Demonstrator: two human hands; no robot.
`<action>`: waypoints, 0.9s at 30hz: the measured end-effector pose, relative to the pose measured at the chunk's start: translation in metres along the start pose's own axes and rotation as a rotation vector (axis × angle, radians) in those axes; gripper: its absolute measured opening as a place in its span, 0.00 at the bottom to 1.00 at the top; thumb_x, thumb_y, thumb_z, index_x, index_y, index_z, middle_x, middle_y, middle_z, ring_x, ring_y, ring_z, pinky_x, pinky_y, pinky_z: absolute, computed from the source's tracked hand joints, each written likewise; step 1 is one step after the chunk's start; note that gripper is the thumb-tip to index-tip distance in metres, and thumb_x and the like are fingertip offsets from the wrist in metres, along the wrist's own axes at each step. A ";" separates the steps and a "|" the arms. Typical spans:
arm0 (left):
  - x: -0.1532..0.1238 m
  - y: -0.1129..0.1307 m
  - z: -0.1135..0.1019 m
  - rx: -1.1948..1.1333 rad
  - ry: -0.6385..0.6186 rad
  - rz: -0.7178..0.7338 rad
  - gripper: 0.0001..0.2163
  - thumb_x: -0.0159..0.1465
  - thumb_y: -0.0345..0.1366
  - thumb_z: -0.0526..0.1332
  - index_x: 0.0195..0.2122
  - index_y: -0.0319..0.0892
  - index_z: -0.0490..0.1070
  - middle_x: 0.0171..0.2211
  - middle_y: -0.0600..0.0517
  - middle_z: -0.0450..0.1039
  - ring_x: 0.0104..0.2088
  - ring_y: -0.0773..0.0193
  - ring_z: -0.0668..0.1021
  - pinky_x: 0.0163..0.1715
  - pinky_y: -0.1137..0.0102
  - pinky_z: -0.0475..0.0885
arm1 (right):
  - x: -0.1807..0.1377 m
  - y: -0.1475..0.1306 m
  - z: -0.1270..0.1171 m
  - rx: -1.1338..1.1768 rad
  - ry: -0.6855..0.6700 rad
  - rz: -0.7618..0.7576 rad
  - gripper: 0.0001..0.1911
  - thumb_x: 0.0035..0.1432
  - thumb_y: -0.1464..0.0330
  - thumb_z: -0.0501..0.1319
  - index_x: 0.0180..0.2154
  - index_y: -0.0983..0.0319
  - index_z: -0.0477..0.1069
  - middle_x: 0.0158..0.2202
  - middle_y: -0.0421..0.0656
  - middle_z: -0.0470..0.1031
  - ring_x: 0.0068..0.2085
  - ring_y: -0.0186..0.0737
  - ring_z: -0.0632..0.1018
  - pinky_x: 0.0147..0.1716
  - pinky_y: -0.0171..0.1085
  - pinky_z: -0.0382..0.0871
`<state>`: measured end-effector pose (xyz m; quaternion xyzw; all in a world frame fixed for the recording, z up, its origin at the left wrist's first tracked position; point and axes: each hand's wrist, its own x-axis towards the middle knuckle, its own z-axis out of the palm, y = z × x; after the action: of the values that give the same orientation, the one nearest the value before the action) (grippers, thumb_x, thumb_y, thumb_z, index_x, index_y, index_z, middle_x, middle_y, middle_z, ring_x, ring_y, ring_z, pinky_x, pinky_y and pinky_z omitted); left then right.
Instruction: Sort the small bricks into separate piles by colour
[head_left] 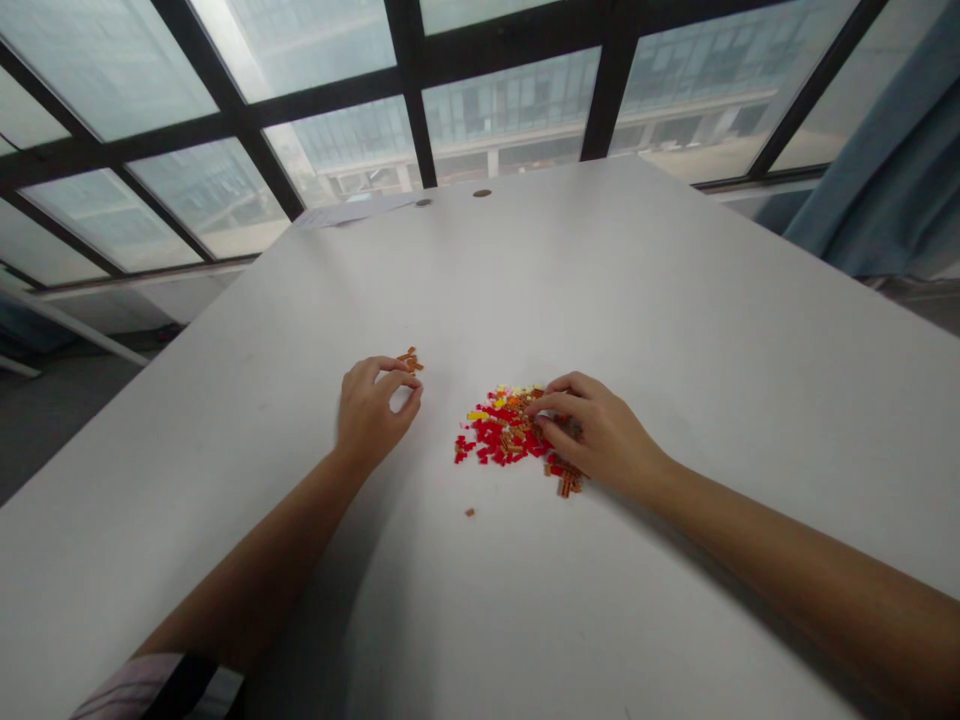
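A heap of tiny red, orange-brown and yellow bricks point(501, 428) lies on the white table point(600, 300). My right hand point(592, 432) rests on the heap's right side, its fingers curled and pinched among the pieces. What the fingertips hold is too small to make out. My left hand point(373, 408) sits left of the heap, thumb and forefinger curved toward each other in a loose pinch. It is just below a small separate cluster of orange-brown bricks point(410, 361). A single brown brick point(469, 512) lies apart, nearer to me.
Two small round holes point(481, 193) mark the table's far edge, with a sheet of paper point(352, 211) at the far left corner. Large black-framed windows point(405, 90) stand behind the table. A blue curtain point(892, 190) hangs at the right.
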<state>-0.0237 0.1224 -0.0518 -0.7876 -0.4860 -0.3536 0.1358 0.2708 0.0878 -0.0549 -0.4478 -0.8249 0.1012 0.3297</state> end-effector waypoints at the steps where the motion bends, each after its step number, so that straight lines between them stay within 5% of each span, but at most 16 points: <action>1: 0.000 0.000 0.000 -0.001 -0.002 -0.001 0.02 0.59 0.30 0.64 0.31 0.44 0.75 0.39 0.49 0.76 0.43 0.56 0.77 0.47 0.60 0.69 | 0.000 0.000 0.000 0.001 0.000 0.004 0.09 0.58 0.72 0.59 0.37 0.58 0.78 0.40 0.48 0.75 0.39 0.43 0.78 0.38 0.44 0.74; 15: 0.001 0.001 0.000 -0.004 -0.053 -0.079 0.02 0.60 0.32 0.63 0.32 0.44 0.74 0.40 0.48 0.76 0.43 0.56 0.76 0.48 0.58 0.69 | 0.001 -0.003 -0.006 -0.005 0.002 0.059 0.14 0.59 0.72 0.54 0.38 0.59 0.78 0.39 0.49 0.76 0.39 0.47 0.78 0.38 0.48 0.74; 21: 0.001 0.001 0.000 0.002 -0.043 -0.055 0.02 0.60 0.31 0.63 0.32 0.43 0.75 0.39 0.48 0.75 0.43 0.56 0.76 0.47 0.59 0.69 | 0.001 -0.003 -0.006 -0.005 -0.020 0.086 0.11 0.53 0.74 0.55 0.34 0.61 0.76 0.38 0.49 0.75 0.33 0.43 0.76 0.32 0.44 0.72; 27: 0.001 0.001 -0.001 0.009 -0.041 -0.041 0.02 0.60 0.31 0.63 0.32 0.43 0.75 0.39 0.48 0.75 0.42 0.57 0.76 0.47 0.60 0.69 | 0.001 -0.002 -0.004 -0.029 -0.010 0.068 0.07 0.53 0.72 0.59 0.33 0.60 0.75 0.37 0.47 0.75 0.37 0.44 0.77 0.37 0.43 0.72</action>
<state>-0.0232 0.1220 -0.0507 -0.7841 -0.5061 -0.3379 0.1219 0.2716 0.0873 -0.0503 -0.4799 -0.8122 0.1029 0.3153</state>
